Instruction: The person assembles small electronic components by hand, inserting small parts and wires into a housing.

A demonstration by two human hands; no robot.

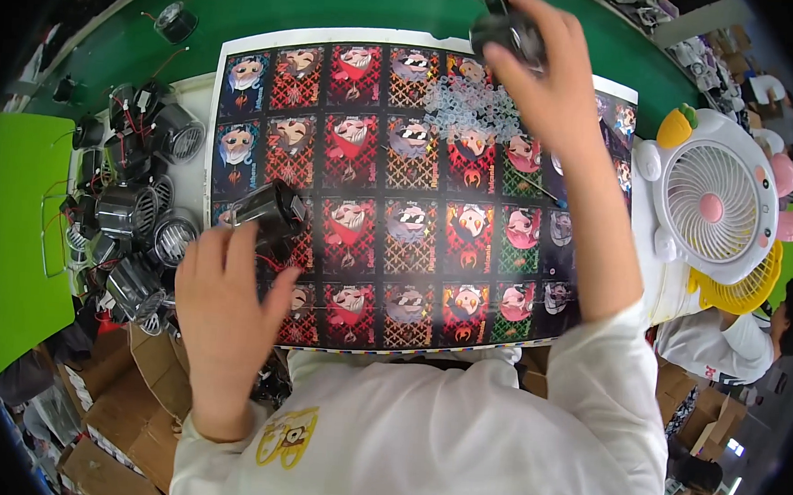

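Note:
My right hand (552,76) is raised at the far right of the printed sheet, its thumb and fingers closed around a dark motor housing (509,38). My left hand (225,301) is at the sheet's left side, fingers spread and thumb apart. Its fingertips are at the lower edge of a second black, cylindrical motor housing (272,211), which has a red wire beside it. Below my right wrist lies a heap of small translucent plastic pieces (468,109). A thin screwdriver-like tool (538,189) rests beside my right forearm. The sheet (394,279) carries rows of cartoon cards.
Many black motor housings with wires (135,213) are piled on the left. Another housing (175,22) sits on the green table (275,4). A white fan (713,199) and a yellow fan grille (744,282) are at right, near another person's sleeve (713,344). Cardboard boxes (115,394) stand lower left.

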